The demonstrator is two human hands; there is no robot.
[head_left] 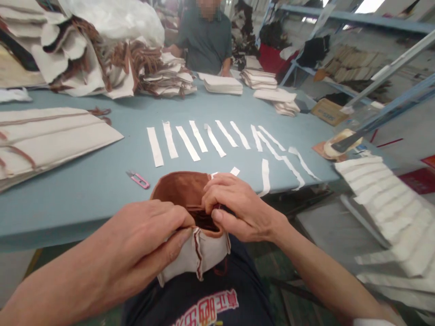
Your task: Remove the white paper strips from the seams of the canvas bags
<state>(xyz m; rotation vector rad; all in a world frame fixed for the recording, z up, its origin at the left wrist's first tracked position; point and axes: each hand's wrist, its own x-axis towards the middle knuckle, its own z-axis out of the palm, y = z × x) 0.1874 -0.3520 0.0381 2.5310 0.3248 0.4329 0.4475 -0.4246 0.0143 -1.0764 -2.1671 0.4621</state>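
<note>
A sewn piece [181,185], brown inside and cream outside, rests at my lap against the table edge, its round mouth facing up. A raw seam shows on its near side. My left hand [159,226] pinches the near rim beside that seam, thumb outside and fingers over the edge. On the right, my right hand [234,203] is closed on the rim with its fingers curled into the mouth. What lies deep inside is dark and hard to make out. Pink thread snips [138,179] lie on the table just beyond my left hand.
Several white strips [188,142] lie across the blue-green table [118,208]. A flat stack of cream pieces [50,136] lies at left, and heaped cream and brown pieces [152,68] behind it. Across the table sits a person [205,45]. More white pieces [390,203] hang at right.
</note>
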